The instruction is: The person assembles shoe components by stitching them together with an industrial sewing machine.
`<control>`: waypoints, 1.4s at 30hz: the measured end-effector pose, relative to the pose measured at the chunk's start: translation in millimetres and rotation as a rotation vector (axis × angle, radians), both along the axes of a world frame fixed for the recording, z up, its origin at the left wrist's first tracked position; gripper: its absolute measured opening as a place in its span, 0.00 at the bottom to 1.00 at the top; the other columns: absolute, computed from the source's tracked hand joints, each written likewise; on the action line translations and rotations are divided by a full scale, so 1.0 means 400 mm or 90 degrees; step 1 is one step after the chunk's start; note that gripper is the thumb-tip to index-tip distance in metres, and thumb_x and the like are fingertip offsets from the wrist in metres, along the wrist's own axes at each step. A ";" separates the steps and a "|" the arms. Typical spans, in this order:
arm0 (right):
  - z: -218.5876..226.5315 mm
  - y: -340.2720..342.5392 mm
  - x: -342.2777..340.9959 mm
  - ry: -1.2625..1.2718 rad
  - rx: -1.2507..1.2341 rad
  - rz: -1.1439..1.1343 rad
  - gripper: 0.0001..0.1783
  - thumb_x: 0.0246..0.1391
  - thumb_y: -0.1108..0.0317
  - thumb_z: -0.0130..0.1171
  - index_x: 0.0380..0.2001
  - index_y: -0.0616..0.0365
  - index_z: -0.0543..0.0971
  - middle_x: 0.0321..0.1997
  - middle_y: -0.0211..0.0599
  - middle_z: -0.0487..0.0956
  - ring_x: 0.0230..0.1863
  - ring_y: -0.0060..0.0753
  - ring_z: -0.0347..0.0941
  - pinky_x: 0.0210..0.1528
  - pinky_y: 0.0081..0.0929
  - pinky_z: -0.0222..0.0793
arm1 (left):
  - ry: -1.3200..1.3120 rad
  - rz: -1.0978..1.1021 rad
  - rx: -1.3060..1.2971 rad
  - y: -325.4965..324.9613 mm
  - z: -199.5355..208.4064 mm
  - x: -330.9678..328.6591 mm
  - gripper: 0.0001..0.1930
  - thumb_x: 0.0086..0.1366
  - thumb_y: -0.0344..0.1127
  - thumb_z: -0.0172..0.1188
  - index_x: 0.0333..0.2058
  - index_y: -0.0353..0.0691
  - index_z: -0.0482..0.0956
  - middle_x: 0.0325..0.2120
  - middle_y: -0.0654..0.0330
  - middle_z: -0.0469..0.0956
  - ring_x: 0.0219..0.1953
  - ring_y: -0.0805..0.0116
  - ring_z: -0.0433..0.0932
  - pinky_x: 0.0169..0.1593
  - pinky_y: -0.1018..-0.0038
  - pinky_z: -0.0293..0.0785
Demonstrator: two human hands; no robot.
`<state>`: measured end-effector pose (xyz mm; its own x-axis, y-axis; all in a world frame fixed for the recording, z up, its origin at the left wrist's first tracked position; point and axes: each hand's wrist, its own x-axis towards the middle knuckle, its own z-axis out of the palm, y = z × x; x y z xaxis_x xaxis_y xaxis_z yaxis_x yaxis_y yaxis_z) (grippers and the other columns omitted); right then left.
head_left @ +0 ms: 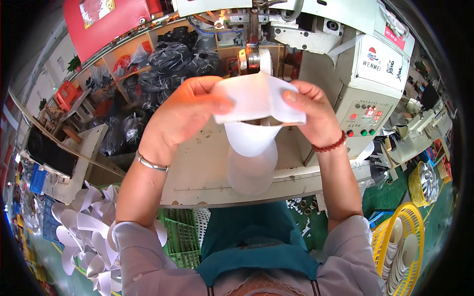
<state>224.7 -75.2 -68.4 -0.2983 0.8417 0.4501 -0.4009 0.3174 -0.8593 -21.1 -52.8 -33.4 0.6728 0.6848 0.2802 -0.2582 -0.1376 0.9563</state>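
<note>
Teal apron [259,265], left hand [180,108], right hand [317,111], grips narrow, pinching white bent piece [251,98]

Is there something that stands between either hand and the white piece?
No, nothing visible: the left hand and the right hand both hold the white piece directly, one at each side.

A sheet piece [249,96] is held between the left grip [182,108] and the right grip [316,111], above the worktop [195,180] and before the machine roller [253,59]. The control box [368,103] is mounted at right; bags [170,56] are heaped behind, at left. Loose pieces [91,222] are piled lower left, beside a crate [180,241]; stacked pieces [396,256] are contained in a basket [416,220] lower right.
</note>
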 end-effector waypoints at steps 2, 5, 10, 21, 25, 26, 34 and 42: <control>0.018 0.028 0.010 0.086 -0.020 0.028 0.08 0.51 0.68 0.56 0.32 0.62 0.78 0.29 0.34 0.79 0.29 0.22 0.75 0.30 0.21 0.72 | -0.044 -0.064 -0.033 0.027 0.013 0.007 0.13 0.49 0.30 0.64 0.35 0.33 0.77 0.29 0.63 0.77 0.33 0.77 0.74 0.42 0.79 0.68; 0.034 0.060 0.000 0.104 -0.005 0.024 0.07 0.52 0.69 0.54 0.32 0.61 0.76 0.27 0.33 0.78 0.24 0.22 0.74 0.28 0.19 0.70 | -0.018 0.026 -0.027 0.042 0.024 0.025 0.14 0.50 0.33 0.65 0.34 0.32 0.76 0.30 0.61 0.78 0.33 0.78 0.75 0.41 0.81 0.69; 0.048 0.112 -0.004 0.142 0.015 0.083 0.05 0.49 0.70 0.57 0.27 0.61 0.77 0.22 0.29 0.75 0.19 0.15 0.64 0.19 0.15 0.58 | 0.069 0.090 0.032 0.084 0.032 0.037 0.17 0.52 0.32 0.62 0.39 0.29 0.74 0.32 0.58 0.78 0.31 0.75 0.76 0.39 0.79 0.72; 0.063 0.131 -0.013 0.195 -0.075 0.042 0.06 0.48 0.69 0.58 0.22 0.57 0.76 0.18 0.23 0.71 0.17 0.15 0.60 0.20 0.14 0.54 | -0.084 0.021 -0.042 0.129 0.035 0.057 0.15 0.51 0.26 0.61 0.39 0.27 0.75 0.34 0.56 0.78 0.37 0.70 0.77 0.44 0.76 0.70; 0.071 0.142 -0.018 0.211 -0.128 0.075 0.07 0.47 0.68 0.59 0.21 0.55 0.74 0.16 0.22 0.68 0.17 0.17 0.60 0.22 0.14 0.54 | -0.103 0.021 -0.056 0.140 0.039 0.054 0.16 0.52 0.27 0.60 0.40 0.27 0.75 0.35 0.56 0.77 0.38 0.70 0.76 0.44 0.76 0.70; 0.071 0.142 -0.022 0.208 -0.128 0.076 0.07 0.47 0.68 0.59 0.21 0.55 0.74 0.16 0.22 0.68 0.17 0.17 0.60 0.22 0.14 0.54 | -0.109 0.011 -0.063 0.141 0.040 0.053 0.16 0.52 0.27 0.60 0.40 0.28 0.74 0.36 0.56 0.77 0.38 0.70 0.76 0.44 0.76 0.70; 0.069 0.153 -0.027 0.262 -0.173 0.070 0.07 0.47 0.68 0.58 0.20 0.52 0.71 0.14 0.20 0.65 0.17 0.18 0.59 0.22 0.16 0.56 | -0.105 0.041 -0.063 0.141 0.042 0.062 0.14 0.53 0.31 0.58 0.39 0.31 0.75 0.34 0.59 0.77 0.36 0.73 0.75 0.43 0.76 0.69; 0.067 0.168 -0.031 0.272 -0.211 0.083 0.08 0.49 0.68 0.56 0.20 0.50 0.69 0.12 0.18 0.61 0.16 0.17 0.56 0.24 0.16 0.55 | -0.087 0.028 -0.070 0.164 0.037 0.057 0.15 0.53 0.34 0.58 0.39 0.33 0.76 0.26 0.65 0.74 0.25 0.76 0.68 0.39 0.75 0.67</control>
<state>212.3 -7.8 -41.6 -0.2580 0.9274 0.2710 -0.7539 -0.0179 -0.6567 1.6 13.0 -18.4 0.6024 0.7438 0.2898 -0.3835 -0.0487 0.9223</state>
